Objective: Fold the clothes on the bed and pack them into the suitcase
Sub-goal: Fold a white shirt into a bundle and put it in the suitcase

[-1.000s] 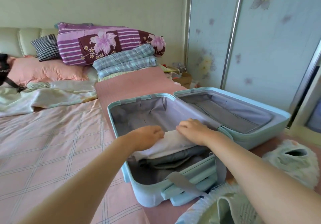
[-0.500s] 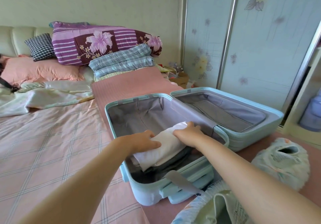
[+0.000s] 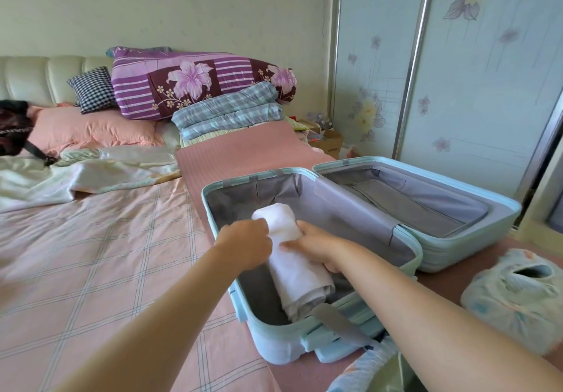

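Turned since before, white roll lies near-to-far in suitcase.

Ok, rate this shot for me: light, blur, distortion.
Head view: soft, even daylight with no hard shadows; the white rolled garment in the suitcase looks slightly washed out; the wardrobe rail leans, which is wide-angle distortion; the bed sheet goes soft and smeared at the left edge.

Pink checked bed, open blue suitcase, pink pillow, folded quilts, crumpled sheet
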Motion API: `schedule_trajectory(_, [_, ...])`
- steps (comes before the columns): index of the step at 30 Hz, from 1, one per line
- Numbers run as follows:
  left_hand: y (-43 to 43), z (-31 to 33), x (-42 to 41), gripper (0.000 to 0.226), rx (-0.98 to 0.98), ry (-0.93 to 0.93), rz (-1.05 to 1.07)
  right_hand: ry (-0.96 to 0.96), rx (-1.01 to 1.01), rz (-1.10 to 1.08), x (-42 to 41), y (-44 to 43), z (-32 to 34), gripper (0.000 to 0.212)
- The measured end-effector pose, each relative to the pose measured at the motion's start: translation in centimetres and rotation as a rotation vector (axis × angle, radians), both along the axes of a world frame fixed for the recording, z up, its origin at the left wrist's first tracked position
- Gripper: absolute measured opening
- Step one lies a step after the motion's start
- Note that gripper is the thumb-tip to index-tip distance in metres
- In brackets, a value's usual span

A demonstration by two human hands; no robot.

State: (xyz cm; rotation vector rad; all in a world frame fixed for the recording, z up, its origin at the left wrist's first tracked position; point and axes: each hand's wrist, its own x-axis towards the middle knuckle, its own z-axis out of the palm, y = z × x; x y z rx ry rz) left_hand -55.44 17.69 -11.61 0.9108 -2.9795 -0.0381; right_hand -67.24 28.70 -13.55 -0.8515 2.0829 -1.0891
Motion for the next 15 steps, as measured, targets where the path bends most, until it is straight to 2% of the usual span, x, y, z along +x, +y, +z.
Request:
schedule_trajectory(2, [-0.6, -0.3, 0.4, 0.041, -0.001, 0.115, 0.01, -0.023, -0.042, 0.037, 0.3, -0.1, -0.3, 0.075])
schedule_trajectory(5, [-1.1, -1.1, 0.5, 0.048, 0.033, 0.042, -0.046, -0.045, -0.018, 0.008, 0.4, -0.5, -0.8, 0.05])
schedule_trajectory(8, [-1.6, -1.7, 0.7, 0.049, 0.046, -0.001, -0.027, -0.03, 0.057, 0.02, 0.6, -1.3, -1.4, 0.054])
schedule_trajectory(11, [-2.1, -1.7, 1.3, 0.049, -0.028, 0.015, 0.011, -0.009, 0.025, 0.085, 1.3, -1.9, -1.5, 0.048])
schedule_trajectory(13, [-3.0, -1.6, 1.8, 0.046, -0.023, 0.034, 0.058, -0.046, 0.022, 0.118, 1.7, -2.5, -1.8, 0.068])
schedule_trajectory(14, [-3.3, -1.4, 2.1, 0.046, 0.019, 0.057, 0.076, -0.093, 0.018, 0.137, 1.9, -2.6, -1.8, 0.065])
schedule_trajectory(15, [-3.6, -1.2, 2.3, 0.045, 0.067, 0.078, 0.083, -0.153, 0.002, 0.143, 1.9, -2.8, -1.8, 0.051])
